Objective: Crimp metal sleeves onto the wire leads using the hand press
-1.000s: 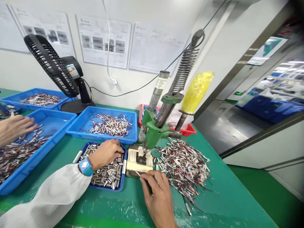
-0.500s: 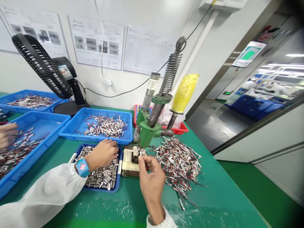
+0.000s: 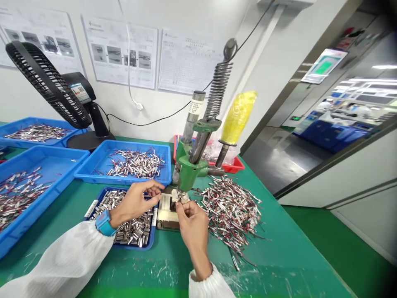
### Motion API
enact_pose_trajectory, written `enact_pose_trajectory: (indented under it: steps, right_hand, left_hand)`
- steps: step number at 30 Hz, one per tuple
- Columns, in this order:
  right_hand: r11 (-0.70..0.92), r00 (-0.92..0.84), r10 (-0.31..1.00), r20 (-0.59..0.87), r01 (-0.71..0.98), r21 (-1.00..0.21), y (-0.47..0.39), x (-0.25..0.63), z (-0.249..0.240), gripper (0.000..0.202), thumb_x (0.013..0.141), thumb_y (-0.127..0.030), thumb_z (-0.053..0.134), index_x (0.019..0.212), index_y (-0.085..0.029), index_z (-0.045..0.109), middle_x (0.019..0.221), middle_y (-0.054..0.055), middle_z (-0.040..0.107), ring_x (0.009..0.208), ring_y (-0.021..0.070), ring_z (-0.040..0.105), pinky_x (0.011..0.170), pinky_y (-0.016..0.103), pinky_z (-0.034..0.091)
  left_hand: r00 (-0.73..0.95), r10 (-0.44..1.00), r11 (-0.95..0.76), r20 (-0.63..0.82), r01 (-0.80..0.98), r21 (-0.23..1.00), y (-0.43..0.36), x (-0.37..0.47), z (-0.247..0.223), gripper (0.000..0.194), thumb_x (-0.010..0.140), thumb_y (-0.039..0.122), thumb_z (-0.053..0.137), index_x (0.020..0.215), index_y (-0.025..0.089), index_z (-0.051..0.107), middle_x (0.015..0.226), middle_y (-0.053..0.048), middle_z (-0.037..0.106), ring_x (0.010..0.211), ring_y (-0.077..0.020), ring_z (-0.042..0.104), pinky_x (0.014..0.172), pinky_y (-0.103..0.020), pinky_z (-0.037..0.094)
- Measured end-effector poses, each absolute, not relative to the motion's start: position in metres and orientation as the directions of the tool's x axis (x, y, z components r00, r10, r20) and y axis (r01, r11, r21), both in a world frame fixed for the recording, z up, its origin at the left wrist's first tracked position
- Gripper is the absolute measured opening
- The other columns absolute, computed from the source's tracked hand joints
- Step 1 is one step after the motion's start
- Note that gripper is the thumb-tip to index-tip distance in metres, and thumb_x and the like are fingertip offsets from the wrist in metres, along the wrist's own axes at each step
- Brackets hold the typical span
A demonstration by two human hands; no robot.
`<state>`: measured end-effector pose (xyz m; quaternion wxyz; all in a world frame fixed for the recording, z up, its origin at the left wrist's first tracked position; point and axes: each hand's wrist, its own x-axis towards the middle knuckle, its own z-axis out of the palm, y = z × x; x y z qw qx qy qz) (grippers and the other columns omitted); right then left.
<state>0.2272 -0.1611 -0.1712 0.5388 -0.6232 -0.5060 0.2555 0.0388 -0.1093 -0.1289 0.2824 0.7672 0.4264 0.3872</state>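
My left hand [image 3: 139, 200], with a blue band on its wrist, is over the right part of a small blue tray of metal cylinders [image 3: 136, 231]. Its thumb and fingers come together near the press base, and what they pinch is too small to name. My right hand [image 3: 192, 219] is closed at the foot of the green hand press [image 3: 189, 171], its fingertips just under the press head. Whatever lies between those fingertips is hidden. A pale block [image 3: 164, 211] sits on the press base, left of my right hand.
Wired metal parts [image 3: 232, 211] lie piled right of the press. Behind the small tray stands a blue tray [image 3: 124, 180] of similar parts. A larger blue tray [image 3: 66, 170] and a black fan [image 3: 46, 87] are at left. A red tray [image 3: 237, 166] sits behind the press.
My left hand has lifted from the metal cylinders and moved right toward the press, its fingers now drawn together. My right hand remains at the press. The other person's hand at far left is gone from view.
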Motion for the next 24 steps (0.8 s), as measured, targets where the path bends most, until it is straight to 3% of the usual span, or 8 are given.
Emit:
enact_pose_trajectory:
  steps: [5, 8, 12, 16, 24]
  right_hand:
    - [0.106, 0.355, 0.900, 0.254, 0.388, -0.915, -0.162, 0.225, -0.173, 0.039, 0.087, -0.048, 0.060, 0.059, -0.021, 0.052, 0.051, -0.003, 0.056, 0.046, 0.0122, 0.046, 0.050, 0.023, 0.033]
    - [0.106, 0.352, 0.900, 0.259, 0.399, -0.911, -0.163, 0.225, -0.175, 0.039, 0.088, -0.048, 0.059, 0.060, -0.022, 0.052, 0.052, -0.003, 0.055, 0.046, 0.0121, 0.046, 0.050, 0.023, 0.033]
    - [0.111, 0.352, 0.897, 0.268, 0.408, -0.906, -0.164, 0.225, -0.175, 0.039, 0.089, -0.048, 0.059, 0.061, -0.022, 0.051, 0.053, -0.003, 0.056, 0.047, 0.0120, 0.046, 0.050, 0.022, 0.032]
    - [0.119, 0.355, 0.893, 0.276, 0.406, -0.906, -0.164, 0.225, -0.175, 0.039, 0.089, -0.048, 0.058, 0.061, -0.022, 0.051, 0.053, -0.004, 0.055, 0.047, 0.0119, 0.045, 0.050, 0.023, 0.031]
    - [0.092, 0.361, 0.900, 0.246, 0.394, -0.914, -0.163, 0.225, -0.178, 0.038, 0.089, -0.047, 0.057, 0.061, -0.022, 0.049, 0.052, -0.004, 0.053, 0.047, 0.0119, 0.045, 0.050, 0.023, 0.031]
  left_hand:
    - [0.235, 0.907, -0.404, 0.349, 0.261, 0.876, -0.116, 0.057, -0.131, 0.019, 0.089, 0.032, 0.067, 0.098, 0.019, 0.077, 0.099, -0.007, 0.078, 0.094, -0.0208, 0.073, 0.087, -0.034, 0.056]
    - [0.178, 0.930, -0.344, 0.321, 0.116, 0.932, -0.119, 0.068, -0.132, 0.020, 0.088, 0.034, 0.069, 0.099, 0.018, 0.074, 0.098, -0.006, 0.078, 0.093, -0.0207, 0.074, 0.086, -0.033, 0.058]
    - [0.139, 0.936, -0.336, 0.323, 0.081, 0.938, -0.121, 0.080, -0.128, 0.019, 0.089, 0.032, 0.069, 0.100, 0.018, 0.068, 0.098, -0.006, 0.075, 0.094, -0.0202, 0.073, 0.087, -0.033, 0.057]
    - [0.205, 0.928, -0.331, 0.312, 0.064, 0.942, -0.119, 0.088, -0.123, 0.029, 0.086, 0.029, 0.070, 0.112, 0.017, 0.063, 0.106, -0.008, 0.073, 0.100, -0.0204, 0.070, 0.092, -0.034, 0.055]
    - [0.384, 0.897, -0.235, 0.217, 0.001, 0.972, -0.110, 0.097, -0.121, 0.044, 0.085, 0.030, 0.069, 0.124, 0.015, 0.057, 0.101, -0.008, 0.074, 0.096, -0.0215, 0.070, 0.083, -0.032, 0.054]
